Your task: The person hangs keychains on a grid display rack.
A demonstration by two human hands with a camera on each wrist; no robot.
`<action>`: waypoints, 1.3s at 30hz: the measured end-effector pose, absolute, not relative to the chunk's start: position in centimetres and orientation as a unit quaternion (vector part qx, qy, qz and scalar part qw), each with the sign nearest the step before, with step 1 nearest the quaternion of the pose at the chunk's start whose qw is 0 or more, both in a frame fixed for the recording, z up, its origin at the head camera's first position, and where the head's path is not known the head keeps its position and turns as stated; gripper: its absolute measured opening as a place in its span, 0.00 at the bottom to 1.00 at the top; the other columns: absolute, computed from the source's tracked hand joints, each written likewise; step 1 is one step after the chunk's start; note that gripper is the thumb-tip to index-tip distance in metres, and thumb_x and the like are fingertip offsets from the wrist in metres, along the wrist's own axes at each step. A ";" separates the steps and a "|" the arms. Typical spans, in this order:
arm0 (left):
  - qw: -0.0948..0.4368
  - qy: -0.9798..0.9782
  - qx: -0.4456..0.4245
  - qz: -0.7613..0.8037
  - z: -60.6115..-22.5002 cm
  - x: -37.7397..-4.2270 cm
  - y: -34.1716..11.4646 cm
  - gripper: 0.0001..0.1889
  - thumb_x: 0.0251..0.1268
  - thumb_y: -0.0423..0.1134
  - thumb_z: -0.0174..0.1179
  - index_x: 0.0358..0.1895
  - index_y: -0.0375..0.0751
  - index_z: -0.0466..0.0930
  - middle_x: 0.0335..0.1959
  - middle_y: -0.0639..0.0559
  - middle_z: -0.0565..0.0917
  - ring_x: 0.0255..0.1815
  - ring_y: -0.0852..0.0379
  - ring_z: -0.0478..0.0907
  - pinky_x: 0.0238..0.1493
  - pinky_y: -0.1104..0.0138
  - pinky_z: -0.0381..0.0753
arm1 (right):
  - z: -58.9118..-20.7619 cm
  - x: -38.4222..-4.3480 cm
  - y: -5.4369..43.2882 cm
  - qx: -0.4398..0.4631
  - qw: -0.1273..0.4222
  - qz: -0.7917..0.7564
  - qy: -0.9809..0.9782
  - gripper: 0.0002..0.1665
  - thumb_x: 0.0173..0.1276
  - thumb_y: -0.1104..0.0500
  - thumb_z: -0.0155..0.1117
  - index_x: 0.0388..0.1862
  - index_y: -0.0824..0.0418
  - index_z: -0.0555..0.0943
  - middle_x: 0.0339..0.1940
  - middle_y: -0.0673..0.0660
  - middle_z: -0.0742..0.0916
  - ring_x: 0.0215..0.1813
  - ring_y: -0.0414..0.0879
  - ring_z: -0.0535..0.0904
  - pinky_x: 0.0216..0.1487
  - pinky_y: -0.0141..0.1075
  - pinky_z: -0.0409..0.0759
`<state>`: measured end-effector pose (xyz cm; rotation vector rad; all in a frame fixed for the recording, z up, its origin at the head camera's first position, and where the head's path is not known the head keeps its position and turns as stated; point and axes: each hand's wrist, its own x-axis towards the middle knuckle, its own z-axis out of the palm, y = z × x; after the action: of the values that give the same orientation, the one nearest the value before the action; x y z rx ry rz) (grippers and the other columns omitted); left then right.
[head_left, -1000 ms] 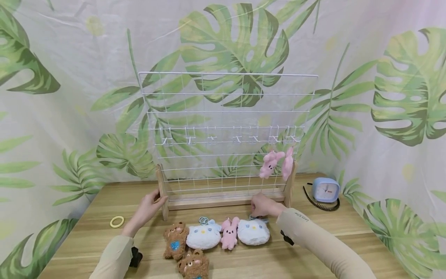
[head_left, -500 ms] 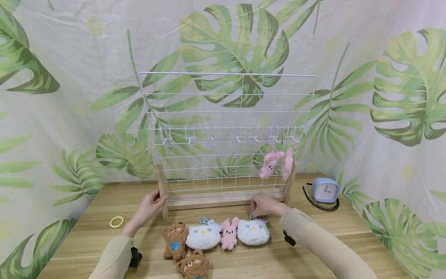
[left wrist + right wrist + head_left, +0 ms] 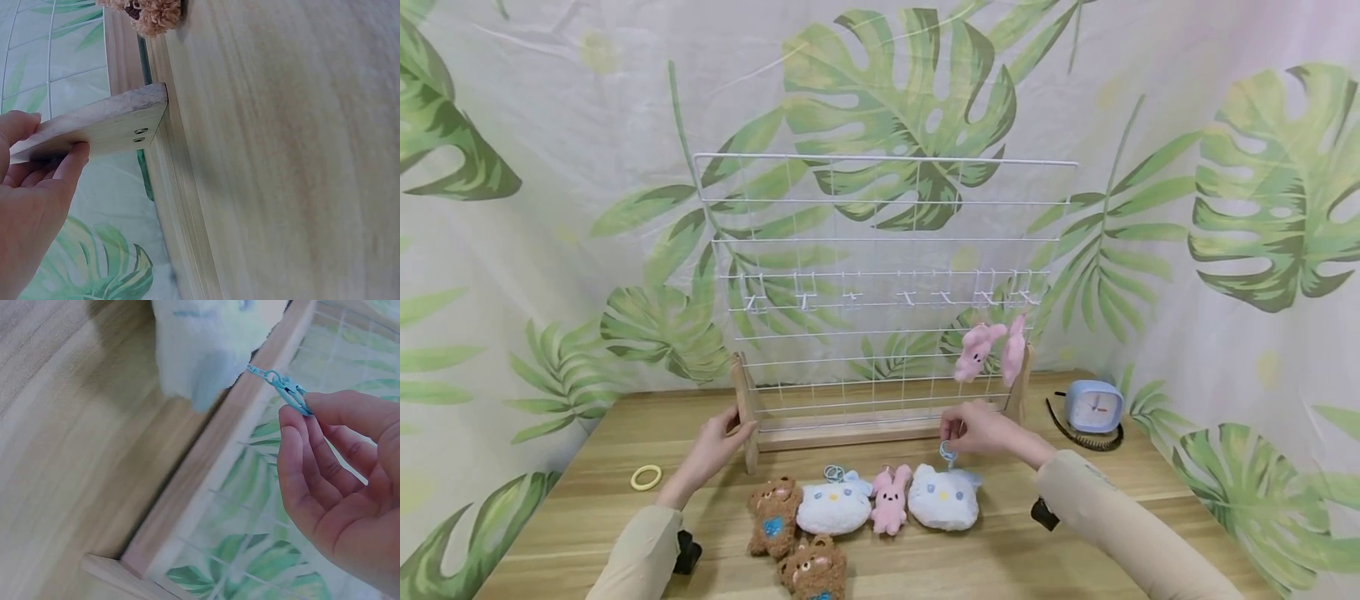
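Observation:
My right hand [image 3: 983, 427] pinches the light blue key ring [image 3: 292, 395] of a white plush cat-head keychain [image 3: 944, 502] between thumb and fingertips. The plush hangs from it, partly cut off in the right wrist view. At the rack's left end, my left hand [image 3: 718, 443] grips the wooden side post [image 3: 103, 122], thumb on one face and fingers on the other. The white wire grid rack [image 3: 880, 240] carries a row of hooks [image 3: 852, 300]. From the two rightmost hooks hang pink plush rabbits [image 3: 976, 354].
On the wooden table [image 3: 700, 558] lie another white cat plush [image 3: 833, 510], a pink rabbit plush [image 3: 891, 504] and two brown bear plushes [image 3: 775, 518]. A yellow ring [image 3: 646, 477] is at left. A blue alarm clock [image 3: 1094, 407] with a coiled black cord stands at right.
My right hand has risen slightly with the key ring, pulling the right-hand white cat plush more upright. The left hand keeps its grip on the post.

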<state>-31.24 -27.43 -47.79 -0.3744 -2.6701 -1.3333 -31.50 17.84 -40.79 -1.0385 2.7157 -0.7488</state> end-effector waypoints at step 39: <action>0.067 -0.881 -0.116 -0.454 -48.0 -31.4 -27.6 0.28 0.77 0.39 0.53 0.69 0.20 0.63 0.65 0.22 0.72 0.68 0.29 0.70 0.66 0.42 0.73 | -24.1 -29.5 17.7 -0.315 -0.179 -0.290 0.886 0.02 0.66 0.66 0.68 0.36 0.62 0.86 0.32 0.56 0.90 0.34 0.43 0.84 0.39 0.33 0.88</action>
<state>-31.37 -27.57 -48.01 -0.3499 -2.6542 -1.3694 -29.50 17.66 -24.09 -1.1204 3.1531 -1.0315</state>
